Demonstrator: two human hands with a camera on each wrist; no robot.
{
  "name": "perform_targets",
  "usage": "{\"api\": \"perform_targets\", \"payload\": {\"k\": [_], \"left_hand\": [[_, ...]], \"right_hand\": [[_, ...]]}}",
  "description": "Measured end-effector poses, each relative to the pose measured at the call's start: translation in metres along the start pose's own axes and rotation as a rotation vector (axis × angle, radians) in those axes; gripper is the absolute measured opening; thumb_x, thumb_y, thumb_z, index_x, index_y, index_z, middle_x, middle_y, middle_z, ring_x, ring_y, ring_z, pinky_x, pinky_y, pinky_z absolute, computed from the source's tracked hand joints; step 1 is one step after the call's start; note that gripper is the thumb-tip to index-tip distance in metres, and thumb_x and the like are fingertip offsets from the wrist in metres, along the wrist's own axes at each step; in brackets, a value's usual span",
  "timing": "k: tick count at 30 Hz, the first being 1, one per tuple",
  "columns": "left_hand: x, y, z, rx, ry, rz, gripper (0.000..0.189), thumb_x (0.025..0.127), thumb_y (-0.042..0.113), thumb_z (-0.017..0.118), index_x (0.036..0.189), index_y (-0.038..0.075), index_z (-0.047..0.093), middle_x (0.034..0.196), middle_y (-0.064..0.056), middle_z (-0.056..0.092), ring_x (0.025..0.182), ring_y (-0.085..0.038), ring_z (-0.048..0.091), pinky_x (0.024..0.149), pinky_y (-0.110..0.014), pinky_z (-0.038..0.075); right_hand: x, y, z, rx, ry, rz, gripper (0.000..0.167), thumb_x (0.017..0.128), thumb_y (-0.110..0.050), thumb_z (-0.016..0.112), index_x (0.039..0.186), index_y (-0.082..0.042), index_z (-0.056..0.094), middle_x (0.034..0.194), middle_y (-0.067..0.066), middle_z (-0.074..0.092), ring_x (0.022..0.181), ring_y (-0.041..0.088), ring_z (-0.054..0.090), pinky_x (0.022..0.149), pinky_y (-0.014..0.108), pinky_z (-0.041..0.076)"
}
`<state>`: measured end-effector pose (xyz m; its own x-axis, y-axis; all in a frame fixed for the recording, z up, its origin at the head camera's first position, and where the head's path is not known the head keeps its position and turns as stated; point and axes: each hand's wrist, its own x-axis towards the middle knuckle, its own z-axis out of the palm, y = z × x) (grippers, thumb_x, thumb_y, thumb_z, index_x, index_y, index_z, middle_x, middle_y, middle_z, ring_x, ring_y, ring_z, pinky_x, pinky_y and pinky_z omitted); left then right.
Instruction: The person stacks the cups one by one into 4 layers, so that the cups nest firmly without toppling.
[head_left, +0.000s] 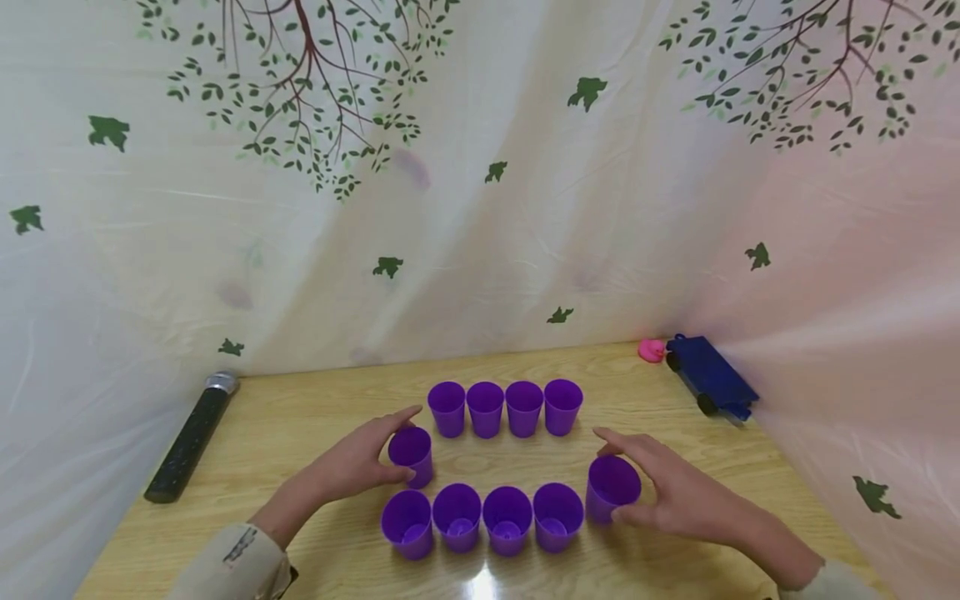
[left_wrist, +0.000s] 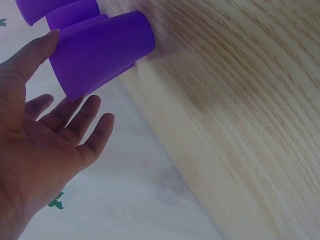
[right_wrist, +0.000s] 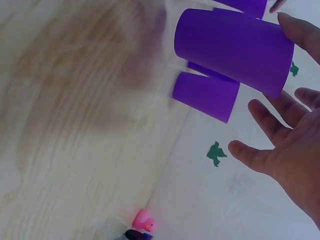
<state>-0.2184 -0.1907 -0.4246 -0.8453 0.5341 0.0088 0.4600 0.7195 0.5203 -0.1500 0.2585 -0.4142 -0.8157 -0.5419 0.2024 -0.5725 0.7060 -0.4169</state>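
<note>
In the head view my left hand (head_left: pixel 358 460) pinches a purple cup (head_left: pixel 412 457) by its rim, thumb at the near side and index finger at the far side. The left wrist view shows that cup (left_wrist: pixel 102 50) beside my thumb, the other fingers spread loosely. On the right, my right hand (head_left: pixel 667 492) likewise pinches a larger-looking purple cup (head_left: pixel 611 487) between thumb and fingers. This cup (right_wrist: pixel 232 50) hides part of the fingers in the right wrist view. Both held cups stand mouth up, at the two ends of the cup rows.
A front row of several purple cups (head_left: pixel 507 525) and a back row of several more (head_left: pixel 485 412) stand upright on the wooden table (head_left: pixel 322 542). A microphone (head_left: pixel 187 446) lies left. A pink rubber duck (head_left: pixel 650 351) and blue toy cart (head_left: pixel 708 373) sit back right, by the white curtain (head_left: pixel 465 208).
</note>
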Motion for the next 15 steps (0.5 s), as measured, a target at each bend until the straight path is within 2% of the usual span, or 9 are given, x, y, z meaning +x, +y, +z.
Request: {"api": "perform_targets", "payload": {"k": [8, 11, 15], "left_hand": [[0.000, 0.001, 0.000, 0.001, 0.006, -0.005, 0.086, 0.085, 0.034, 0.079, 0.156, 0.010, 0.035, 0.136, -0.016, 0.061, 0.126, -0.034, 0.058, 0.109, -0.056, 0.044], [0.000, 0.001, 0.000, 0.003, 0.007, 0.001, 0.086, 0.085, 0.033, 0.079, 0.155, 0.010, 0.035, 0.136, -0.016, 0.061, 0.126, -0.034, 0.058, 0.109, -0.056, 0.044], [0.001, 0.001, 0.001, 0.011, 0.016, 0.016, 0.086, 0.085, 0.032, 0.079, 0.155, 0.009, 0.035, 0.135, -0.015, 0.062, 0.125, -0.034, 0.058, 0.108, -0.056, 0.044]], "right_hand": [[0.006, 0.003, -0.010, 0.046, -0.012, 0.071, 0.090, 0.082, -0.045, 0.080, 0.157, -0.022, 0.034, 0.135, -0.006, 0.059, 0.125, 0.022, 0.057, 0.101, 0.054, 0.050], [0.009, 0.002, -0.012, 0.061, -0.017, 0.082, 0.090, 0.083, -0.047, 0.079, 0.157, -0.022, 0.034, 0.137, -0.005, 0.059, 0.125, 0.022, 0.056, 0.101, 0.054, 0.050], [0.014, 0.001, -0.014, 0.061, -0.009, 0.056, 0.090, 0.083, -0.046, 0.079, 0.156, -0.018, 0.035, 0.135, -0.002, 0.060, 0.125, 0.025, 0.057, 0.101, 0.056, 0.049]]}}
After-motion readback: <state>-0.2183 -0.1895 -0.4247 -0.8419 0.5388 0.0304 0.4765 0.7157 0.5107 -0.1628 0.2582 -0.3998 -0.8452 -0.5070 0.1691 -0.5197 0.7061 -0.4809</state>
